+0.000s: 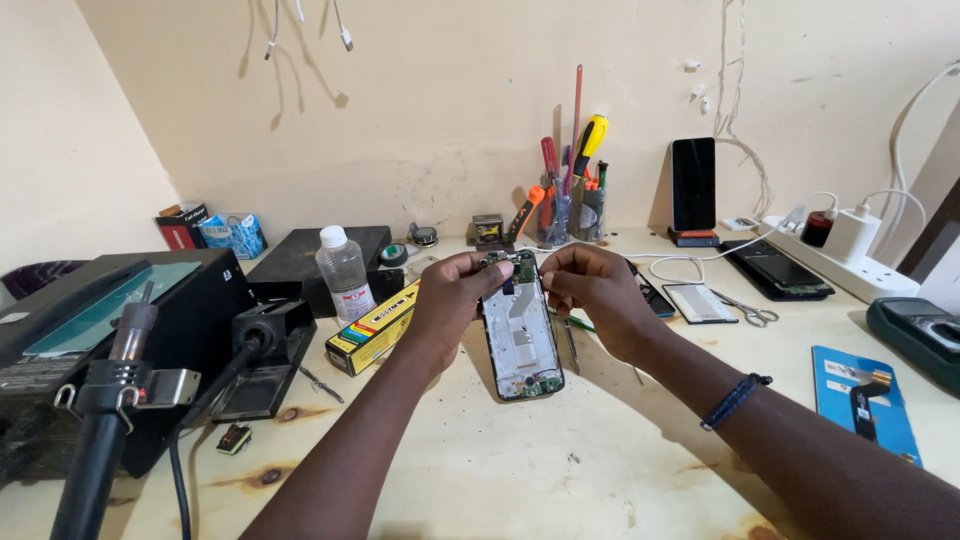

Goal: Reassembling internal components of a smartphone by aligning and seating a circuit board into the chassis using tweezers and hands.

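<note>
Between both hands [450, 300] [600, 290], opened phone [522, 330] — lengthwise, top end away

Opened phone [522, 335]: a slim dark-framed handset with its back cover off, showing a pale silver-white inner plate and small green circuit boards at the top and bottom ends. It is being held tilted above the wooden workbench [560, 470], top end pointing away, lower end hanging free, just right of the yellow box [375, 330].
</note>
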